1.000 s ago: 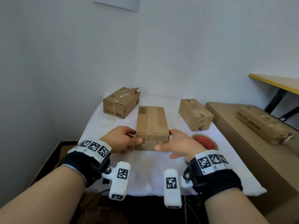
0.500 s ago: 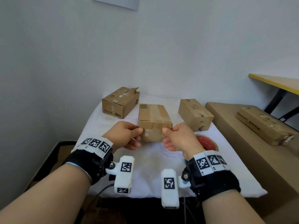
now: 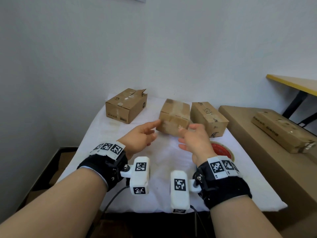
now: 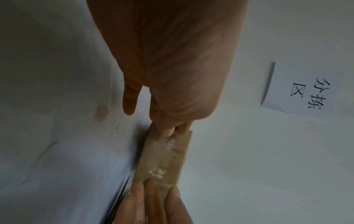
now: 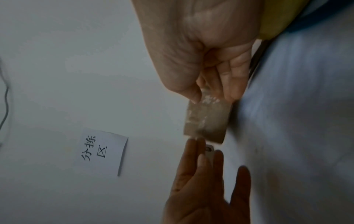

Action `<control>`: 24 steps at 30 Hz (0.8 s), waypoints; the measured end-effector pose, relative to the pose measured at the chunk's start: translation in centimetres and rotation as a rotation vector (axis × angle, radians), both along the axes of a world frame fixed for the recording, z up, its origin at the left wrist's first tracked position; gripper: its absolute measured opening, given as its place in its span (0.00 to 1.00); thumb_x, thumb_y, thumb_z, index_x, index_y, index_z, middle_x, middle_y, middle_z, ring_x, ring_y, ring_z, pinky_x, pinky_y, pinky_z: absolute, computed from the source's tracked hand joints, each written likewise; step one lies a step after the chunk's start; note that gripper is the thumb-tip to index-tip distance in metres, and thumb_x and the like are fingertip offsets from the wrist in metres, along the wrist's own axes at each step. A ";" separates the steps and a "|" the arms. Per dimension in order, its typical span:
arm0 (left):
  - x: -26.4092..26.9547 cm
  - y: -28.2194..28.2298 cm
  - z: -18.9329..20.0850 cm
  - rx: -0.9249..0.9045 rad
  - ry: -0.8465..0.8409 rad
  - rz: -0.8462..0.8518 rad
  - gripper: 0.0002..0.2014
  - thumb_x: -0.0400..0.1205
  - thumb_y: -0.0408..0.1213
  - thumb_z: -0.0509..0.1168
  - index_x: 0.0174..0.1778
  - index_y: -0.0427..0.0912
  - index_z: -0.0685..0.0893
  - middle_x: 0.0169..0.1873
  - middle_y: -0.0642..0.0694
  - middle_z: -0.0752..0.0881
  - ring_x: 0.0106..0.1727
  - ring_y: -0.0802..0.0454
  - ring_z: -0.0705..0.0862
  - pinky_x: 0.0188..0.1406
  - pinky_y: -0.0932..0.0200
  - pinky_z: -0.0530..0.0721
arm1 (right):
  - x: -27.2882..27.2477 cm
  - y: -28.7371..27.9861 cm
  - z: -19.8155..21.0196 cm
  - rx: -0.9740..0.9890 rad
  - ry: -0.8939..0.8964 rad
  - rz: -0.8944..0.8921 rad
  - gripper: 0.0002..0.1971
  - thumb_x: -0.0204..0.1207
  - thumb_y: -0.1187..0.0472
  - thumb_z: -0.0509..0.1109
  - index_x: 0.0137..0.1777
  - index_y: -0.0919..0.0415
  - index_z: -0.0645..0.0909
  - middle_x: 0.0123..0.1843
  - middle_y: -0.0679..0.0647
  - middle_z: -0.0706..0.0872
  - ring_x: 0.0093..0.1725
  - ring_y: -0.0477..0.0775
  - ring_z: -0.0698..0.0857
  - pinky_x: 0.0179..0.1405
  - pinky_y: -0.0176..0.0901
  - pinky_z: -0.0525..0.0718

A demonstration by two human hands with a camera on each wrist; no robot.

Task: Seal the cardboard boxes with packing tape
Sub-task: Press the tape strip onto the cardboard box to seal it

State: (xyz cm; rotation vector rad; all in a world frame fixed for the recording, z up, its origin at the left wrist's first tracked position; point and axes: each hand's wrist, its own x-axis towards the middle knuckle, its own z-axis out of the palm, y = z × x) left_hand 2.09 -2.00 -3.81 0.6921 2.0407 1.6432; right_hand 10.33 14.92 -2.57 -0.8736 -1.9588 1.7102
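A small cardboard box (image 3: 174,115) with clear tape along its top lies skewed on the white-covered table (image 3: 106,133), close beside another closed box (image 3: 208,117). My left hand (image 3: 155,127) reaches out with straight fingers, and its fingertips (image 4: 168,130) touch the box's (image 4: 164,159) near left corner. My right hand (image 3: 184,133) has its thumb and straight fingers (image 5: 231,84) against the near end of the box (image 5: 206,119). A red roll of packing tape (image 3: 222,150) lies on the table, partly hidden behind my right hand.
A box with a raised, torn flap (image 3: 127,105) stands at the back left. To the right is a brown cabinet (image 3: 257,152) with a long flat box (image 3: 281,131) on it, and a yellow-edged desk (image 3: 291,83) behind. A paper note (image 4: 298,92) hangs on the wall.
The middle box has moved away from me and to the right, turning to lie beside the right box. Both hands went from gripping its near end to straight fingers touching it.
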 end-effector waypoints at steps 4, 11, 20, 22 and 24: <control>-0.2 0.9 -0.5 0.003 -0.013 -0.030 0.29 0.88 0.29 0.61 0.83 0.57 0.67 0.79 0.58 0.72 0.78 0.57 0.71 0.75 0.54 0.72 | -0.6 -0.4 0.0 -0.001 0.021 -0.001 0.25 0.84 0.60 0.70 0.78 0.51 0.67 0.67 0.54 0.79 0.63 0.58 0.85 0.50 0.50 0.91; -3.0 -0.3 -0.4 0.072 -0.022 0.275 0.32 0.84 0.35 0.70 0.84 0.51 0.66 0.72 0.50 0.77 0.74 0.51 0.74 0.70 0.52 0.73 | -0.9 -0.2 -0.1 0.013 -0.004 0.054 0.18 0.85 0.64 0.66 0.74 0.54 0.74 0.69 0.54 0.79 0.64 0.59 0.84 0.53 0.49 0.90; -9.1 -2.2 0.2 -0.244 0.126 0.647 0.50 0.68 0.47 0.81 0.84 0.48 0.61 0.78 0.40 0.65 0.78 0.38 0.67 0.77 0.35 0.71 | -2.2 0.9 -0.3 -0.022 0.035 0.122 0.19 0.86 0.64 0.66 0.76 0.56 0.76 0.72 0.53 0.79 0.67 0.54 0.82 0.59 0.49 0.87; -10.3 -2.0 0.6 -0.309 0.167 0.685 0.55 0.66 0.51 0.82 0.85 0.48 0.58 0.79 0.39 0.64 0.78 0.37 0.66 0.78 0.37 0.70 | -2.6 1.0 -0.3 -0.026 0.038 0.137 0.18 0.87 0.64 0.66 0.76 0.57 0.77 0.72 0.53 0.80 0.67 0.54 0.82 0.60 0.49 0.87; -11.7 -1.7 0.8 -0.379 0.201 0.690 0.60 0.64 0.54 0.83 0.86 0.49 0.53 0.81 0.38 0.61 0.81 0.36 0.63 0.80 0.36 0.66 | -3.0 1.3 -0.3 -0.019 0.026 0.160 0.17 0.87 0.65 0.66 0.75 0.56 0.79 0.72 0.53 0.81 0.67 0.53 0.82 0.63 0.49 0.87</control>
